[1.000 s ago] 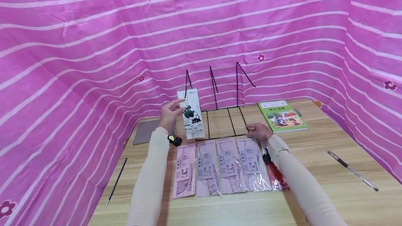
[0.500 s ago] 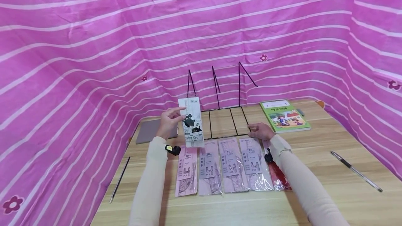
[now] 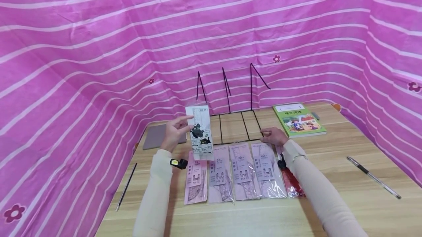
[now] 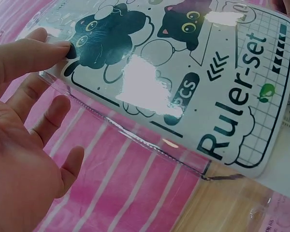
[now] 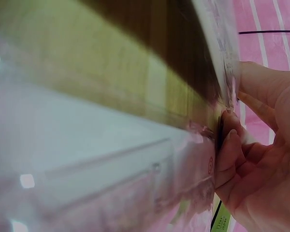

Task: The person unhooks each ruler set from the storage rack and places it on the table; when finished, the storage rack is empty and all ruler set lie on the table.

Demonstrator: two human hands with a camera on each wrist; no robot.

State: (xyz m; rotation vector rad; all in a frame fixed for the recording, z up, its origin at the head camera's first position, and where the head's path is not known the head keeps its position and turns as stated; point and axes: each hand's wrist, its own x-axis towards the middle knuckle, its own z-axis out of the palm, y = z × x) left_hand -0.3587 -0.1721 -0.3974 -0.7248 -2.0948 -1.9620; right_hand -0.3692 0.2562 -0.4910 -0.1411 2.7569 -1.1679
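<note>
My left hand pinches the left edge of a white ruler set pack with black cats on it, between thumb and forefinger. In the left wrist view the other fingers stand apart from the clear sleeve. The pack hangs upright in front of the black wire rack, its clear top overlapping the lower end of the left hook. My right hand grips the rack's front right corner, fingers curled at the wire; the pack in the right wrist view blurs part of this. Several pink ruler packs lie in a row before the rack.
A red pack lies partly under the right forearm. A green book is at the back right, and a grey flat item at the back left. Pens lie left and right. Pink striped cloth surrounds the table.
My left hand has lowered the ruler set pack and drawn it toward me, away from the tip of the left hook. The right hand has stayed at the rack's corner.
</note>
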